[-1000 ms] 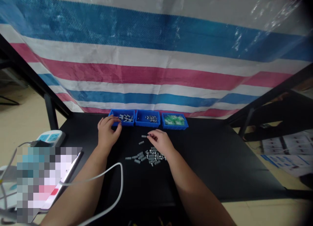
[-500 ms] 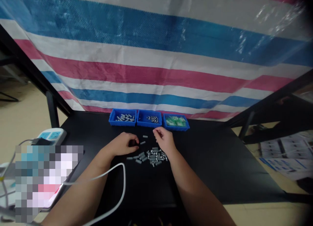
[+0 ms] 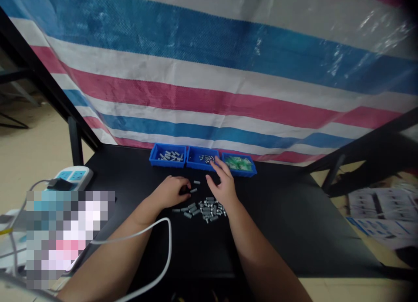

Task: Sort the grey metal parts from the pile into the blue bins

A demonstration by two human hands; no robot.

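My right hand [image 3: 223, 185] reaches over the front rim of the middle blue bin [image 3: 199, 165], its fingers apart and nothing seen in them. Small shiny metal parts [image 3: 206, 158] lie inside that bin. My left hand [image 3: 172, 192] rests on the table with curled fingers, a gap showing between thumb and fingertips. Just right of it lie two loose grey cylinders, the nearer cylinder [image 3: 193, 190] close to its fingertips and the other cylinder [image 3: 197, 182] farther back. Between my forearms is a pile of grey cylinders and shiny metal pieces [image 3: 209, 209].
The left blue bin [image 3: 168, 164] holds metal cylinders; the right blue bin [image 3: 243, 171] holds green-and-white packets. A white cable [image 3: 169, 245] loops over my left forearm. A power strip [image 3: 75, 176] and a blurred-out screen stand at left. Striped sheeting [image 3: 209, 101] hangs behind the black table [image 3: 287, 223].
My right hand has spread its fingers and extended toward the middle bin from a closed pinch in front of it. My left hand stays by the loose cylinders. The view has shifted slightly.
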